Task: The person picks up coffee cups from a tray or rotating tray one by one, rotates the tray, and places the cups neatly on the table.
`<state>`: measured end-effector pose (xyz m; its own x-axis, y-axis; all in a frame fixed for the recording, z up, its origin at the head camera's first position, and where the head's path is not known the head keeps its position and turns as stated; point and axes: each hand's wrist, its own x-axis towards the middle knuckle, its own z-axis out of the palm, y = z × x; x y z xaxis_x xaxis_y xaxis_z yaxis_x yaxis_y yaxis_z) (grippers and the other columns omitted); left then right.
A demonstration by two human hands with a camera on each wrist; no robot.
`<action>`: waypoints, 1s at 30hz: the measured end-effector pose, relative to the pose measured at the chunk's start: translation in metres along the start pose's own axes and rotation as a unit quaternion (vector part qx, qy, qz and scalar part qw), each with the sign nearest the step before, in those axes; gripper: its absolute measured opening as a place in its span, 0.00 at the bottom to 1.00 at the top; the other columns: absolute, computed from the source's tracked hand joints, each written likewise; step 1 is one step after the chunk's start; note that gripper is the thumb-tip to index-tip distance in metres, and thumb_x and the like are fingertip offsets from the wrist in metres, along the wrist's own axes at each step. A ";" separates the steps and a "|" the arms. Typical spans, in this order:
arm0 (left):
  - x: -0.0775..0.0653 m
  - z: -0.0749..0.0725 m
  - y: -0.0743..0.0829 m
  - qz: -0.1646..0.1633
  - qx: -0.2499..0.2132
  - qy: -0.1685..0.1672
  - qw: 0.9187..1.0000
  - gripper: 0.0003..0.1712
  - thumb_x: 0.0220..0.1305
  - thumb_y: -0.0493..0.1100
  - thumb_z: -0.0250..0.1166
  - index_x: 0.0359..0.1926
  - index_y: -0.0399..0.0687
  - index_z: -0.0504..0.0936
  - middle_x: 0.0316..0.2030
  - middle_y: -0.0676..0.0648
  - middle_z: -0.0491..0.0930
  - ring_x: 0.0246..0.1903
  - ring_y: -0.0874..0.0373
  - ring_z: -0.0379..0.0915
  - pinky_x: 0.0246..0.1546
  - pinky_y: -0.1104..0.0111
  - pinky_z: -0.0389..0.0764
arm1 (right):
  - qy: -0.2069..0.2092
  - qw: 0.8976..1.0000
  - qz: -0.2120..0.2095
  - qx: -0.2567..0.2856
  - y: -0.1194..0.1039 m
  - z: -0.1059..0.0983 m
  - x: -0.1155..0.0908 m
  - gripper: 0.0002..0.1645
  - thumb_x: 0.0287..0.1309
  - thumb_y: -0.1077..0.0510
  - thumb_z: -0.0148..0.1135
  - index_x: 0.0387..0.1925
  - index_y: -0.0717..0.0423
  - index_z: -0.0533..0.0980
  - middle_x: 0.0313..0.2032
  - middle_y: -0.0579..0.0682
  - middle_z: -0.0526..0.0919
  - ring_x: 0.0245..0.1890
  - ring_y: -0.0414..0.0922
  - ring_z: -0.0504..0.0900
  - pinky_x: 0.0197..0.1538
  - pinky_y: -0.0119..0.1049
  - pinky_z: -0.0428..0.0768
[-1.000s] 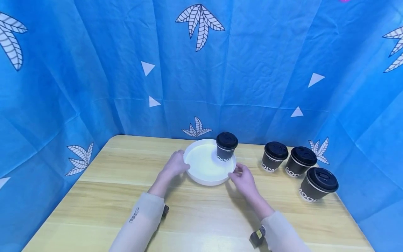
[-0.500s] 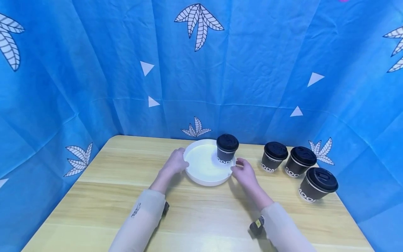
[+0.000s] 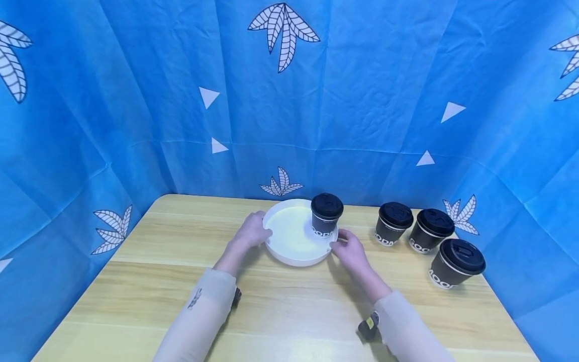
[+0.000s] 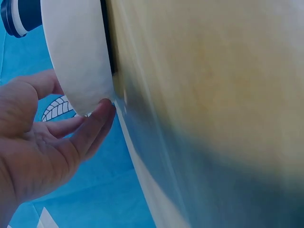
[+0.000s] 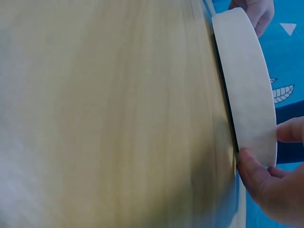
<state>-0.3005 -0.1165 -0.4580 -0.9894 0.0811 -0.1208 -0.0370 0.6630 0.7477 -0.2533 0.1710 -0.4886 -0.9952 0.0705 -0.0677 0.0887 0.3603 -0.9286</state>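
A round white tray (image 3: 294, 241) with a low rim stands near the far edge of the table. On its right side stands a dark lidded paper cup (image 3: 323, 225), upright. My left hand (image 3: 250, 233) grips the tray's left side, thumb over the rim; in the left wrist view its fingertips (image 4: 105, 105) reach under the tray's lower edge. From the right, my right hand (image 3: 350, 250) holds the opposite side, and in the right wrist view thumb and fingers pinch the tray's wall (image 5: 247, 85). A narrow dark strip shows beneath the tray in both wrist views.
To the right on the wooden table (image 3: 289, 311) are a dark lidded cup (image 3: 390, 234), another beside it (image 3: 425, 240), and a larger-looking one (image 3: 450, 274) nearer me. A blue patterned curtain (image 3: 371, 100) hangs behind and at both sides.
The right hand's fingers have shifted slightly at the rim. The cup on the tray appears a little lower in view. Tray and left hand stay almost where they were.
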 end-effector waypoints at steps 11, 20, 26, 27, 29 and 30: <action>-0.013 -0.011 -0.006 0.023 0.069 -0.002 0.997 0.32 0.66 0.43 0.65 0.67 0.32 0.71 0.56 0.37 0.75 0.54 0.44 0.72 0.64 0.49 0.75 | -0.004 1.000 0.001 0.003 -0.002 0.002 -0.013 0.41 0.65 0.60 0.64 0.74 0.70 0.60 0.68 0.69 0.71 0.65 0.63 0.76 0.65 0.54 0.77; -0.008 -0.010 -0.013 0.060 0.126 -0.008 0.990 0.34 0.69 0.47 0.64 0.69 0.32 0.70 0.60 0.36 0.75 0.60 0.42 0.71 0.68 0.47 0.71 | -0.007 1.000 0.005 -0.014 -0.004 0.001 -0.021 0.44 0.66 0.58 0.64 0.75 0.71 0.57 0.69 0.71 0.69 0.66 0.65 0.74 0.67 0.56 0.75; -0.003 -0.010 -0.015 0.075 0.158 -0.009 0.985 0.36 0.70 0.48 0.63 0.72 0.33 0.68 0.63 0.36 0.73 0.63 0.42 0.68 0.70 0.47 0.69 | -0.001 1.000 -0.003 -0.009 -0.007 -0.003 -0.025 0.44 0.68 0.56 0.63 0.76 0.69 0.56 0.70 0.69 0.68 0.68 0.65 0.72 0.69 0.58 0.72; -0.002 -0.011 -0.016 0.078 0.163 -0.008 0.983 0.36 0.69 0.48 0.63 0.72 0.33 0.68 0.63 0.36 0.73 0.63 0.42 0.68 0.70 0.47 0.70 | 0.001 1.000 -0.007 -0.004 -0.008 -0.004 -0.025 0.44 0.68 0.56 0.63 0.76 0.69 0.56 0.71 0.69 0.67 0.69 0.65 0.71 0.70 0.58 0.71; -0.001 -0.011 -0.017 0.086 0.175 -0.005 0.981 0.36 0.69 0.48 0.63 0.71 0.33 0.69 0.63 0.37 0.73 0.62 0.43 0.69 0.69 0.47 0.71 | 0.009 1.000 -0.013 0.007 -0.009 -0.005 -0.026 0.45 0.68 0.56 0.64 0.77 0.67 0.56 0.71 0.66 0.67 0.70 0.63 0.70 0.71 0.57 0.70; 0.000 -0.011 -0.018 0.091 0.181 -0.004 0.979 0.35 0.68 0.48 0.63 0.70 0.33 0.70 0.63 0.37 0.73 0.62 0.43 0.69 0.68 0.47 0.71 | 0.013 1.000 -0.017 0.013 -0.009 -0.006 -0.025 0.45 0.68 0.55 0.64 0.77 0.66 0.56 0.72 0.65 0.67 0.70 0.63 0.70 0.71 0.56 0.70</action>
<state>-0.3015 -0.1366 -0.4636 -0.9737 0.2274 -0.0139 0.1933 0.8572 0.4772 -0.2285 0.1714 -0.4762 -0.9962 0.0822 -0.0274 0.0537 0.3387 -0.9394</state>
